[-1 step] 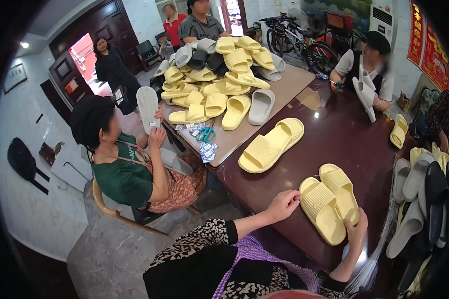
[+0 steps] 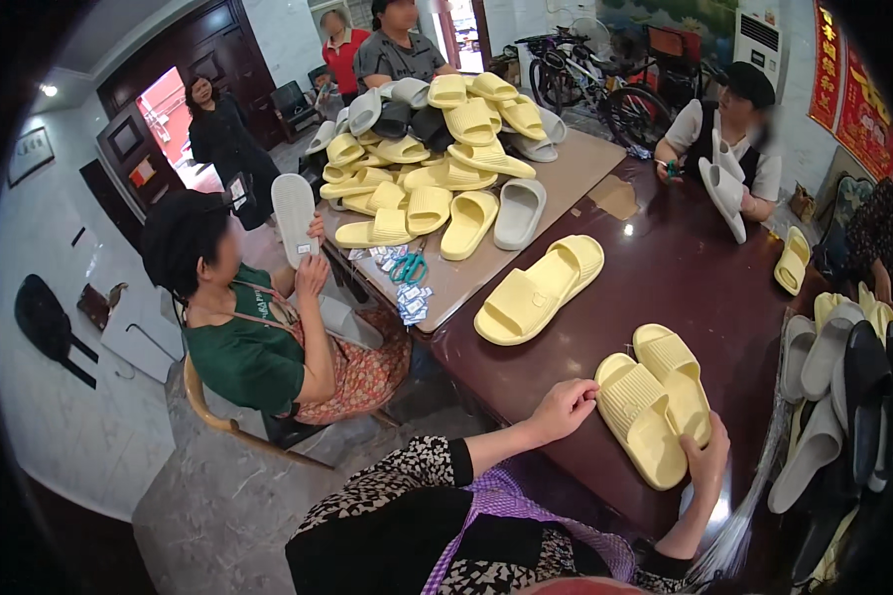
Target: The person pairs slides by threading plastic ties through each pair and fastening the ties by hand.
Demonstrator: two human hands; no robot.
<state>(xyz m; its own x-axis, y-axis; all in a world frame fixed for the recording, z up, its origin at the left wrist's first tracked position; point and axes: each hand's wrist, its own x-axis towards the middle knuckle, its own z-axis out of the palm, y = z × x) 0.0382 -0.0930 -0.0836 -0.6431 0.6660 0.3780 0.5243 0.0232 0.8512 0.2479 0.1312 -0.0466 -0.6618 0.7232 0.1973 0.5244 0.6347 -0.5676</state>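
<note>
In the head view, a dark red table (image 2: 729, 307) carries two yellow slippers with ribbed straps close to its near edge; the nearer ribbed slipper (image 2: 655, 441) partly covers the inner side of the farther ribbed slipper (image 2: 675, 377). The person's left hand (image 2: 563, 411) is curled, its thumb and forefinger together at the left side of the nearer one's strap; whether they pinch it cannot be told, and the other fingers are folded out of sight. The right hand (image 2: 706, 456) pinches the heel of the farther ribbed slipper, thumb toward the inside, some fingertips hidden. Nearer the table's left edge lies a smooth yellow pair (image 2: 521, 307), one slipper overlapping the other. A cardboard sheet (image 2: 585, 178) at the far left bears a slipper heap (image 2: 466, 164) whose lower layers are buried; teal scissors (image 2: 408, 267) and small labels (image 2: 416, 301) lie by its near corner. Beyond the left edge, a seated co-worker holds a grey slipper (image 2: 295, 220) sole outward, its strap hidden. Past the right edge, stacked slippers (image 2: 822, 397) fade into the dark fisheye rim, partly cut off and hard to separate.
</note>
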